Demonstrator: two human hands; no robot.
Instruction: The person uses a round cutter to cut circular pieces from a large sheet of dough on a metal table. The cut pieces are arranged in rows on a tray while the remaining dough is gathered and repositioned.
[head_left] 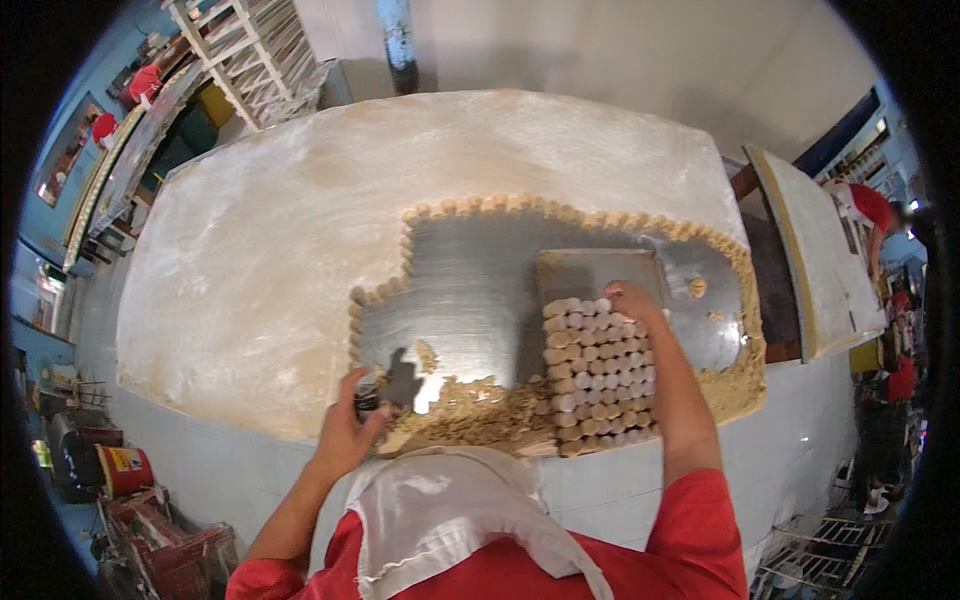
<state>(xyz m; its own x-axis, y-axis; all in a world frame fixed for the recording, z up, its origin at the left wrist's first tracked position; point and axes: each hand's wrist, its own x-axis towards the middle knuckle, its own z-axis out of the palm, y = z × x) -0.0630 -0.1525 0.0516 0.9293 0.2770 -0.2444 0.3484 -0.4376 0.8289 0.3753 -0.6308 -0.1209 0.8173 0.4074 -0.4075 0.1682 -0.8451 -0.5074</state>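
A wide sheet of pale, floured dough (270, 240) covers much of the table, its cut edge scalloped in round bites. At that edge, low on the left, my left hand (350, 425) is closed around a small dark round cutter (368, 400), which its fingers partly hide. On the right, a metal tray (585, 268) holds tight rows of overlapping dough rounds (600, 380); its far part is bare metal. My right hand (630, 300) reaches over the tray, fingers pinched on dough rounds at the far end of the rows. The fingers mostly cover these pieces.
Crumbled dough scraps (480, 415) lie along the near table edge, with a small lump (697, 288) right of the tray. Bare metal tabletop (470, 300) shows between. A white rack (245, 60) stands far left. Another person (865, 205) works at a second table (815, 250) on the right.
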